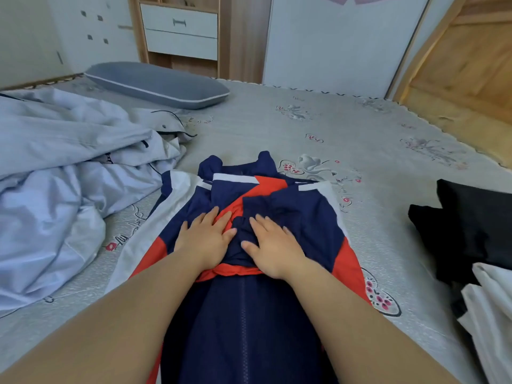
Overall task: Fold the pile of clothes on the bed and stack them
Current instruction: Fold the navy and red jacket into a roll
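Observation:
A navy, red and white jacket [299,214] lies spread on the bed [374,128] in front of me, collar pointing away, its sleeves folded in over the chest. My left hand [205,239] presses flat on the folded sleeve left of the middle. My right hand [273,248] lies flat beside it on the navy sleeve, fingers straight. A black garment [468,225] and a white garment [490,309] lie crumpled at the right edge of the bed.
A pale blue-grey quilt [63,173] is bunched up on the left. A grey pillow [158,84] lies at the head of the bed. A drawer cabinet [180,31] and a wardrobe [340,42] stand behind the bed.

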